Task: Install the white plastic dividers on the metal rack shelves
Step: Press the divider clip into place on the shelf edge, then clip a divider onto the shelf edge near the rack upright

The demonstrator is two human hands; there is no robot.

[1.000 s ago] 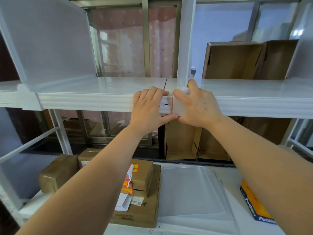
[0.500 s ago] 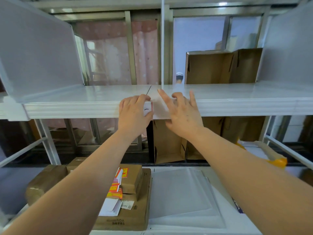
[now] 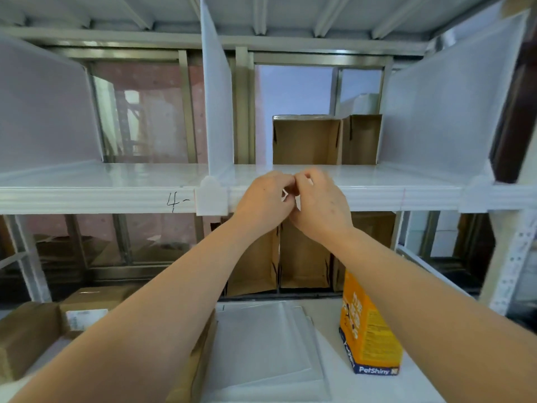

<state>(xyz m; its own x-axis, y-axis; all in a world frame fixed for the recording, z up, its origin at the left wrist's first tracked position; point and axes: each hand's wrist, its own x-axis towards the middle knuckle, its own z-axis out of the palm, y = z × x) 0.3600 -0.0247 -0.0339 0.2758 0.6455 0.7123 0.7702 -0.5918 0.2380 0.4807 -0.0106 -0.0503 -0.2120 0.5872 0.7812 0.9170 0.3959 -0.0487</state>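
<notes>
Dividers (image 3: 216, 112) stand clipped upright along the metal rack shelf (image 3: 87, 196), three in view, while spare sheets (image 3: 261, 344) wait below and the left hand (image 3: 266, 196) and right hand (image 3: 319, 202) pinch something small, unidentifiable, at the shelf's front edge.

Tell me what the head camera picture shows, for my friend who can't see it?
Two bare hands, left hand and right hand, meet fingertip to fingertip at the front edge of a white rack shelf. Beside them stands a white plastic divider in its clip.
</notes>
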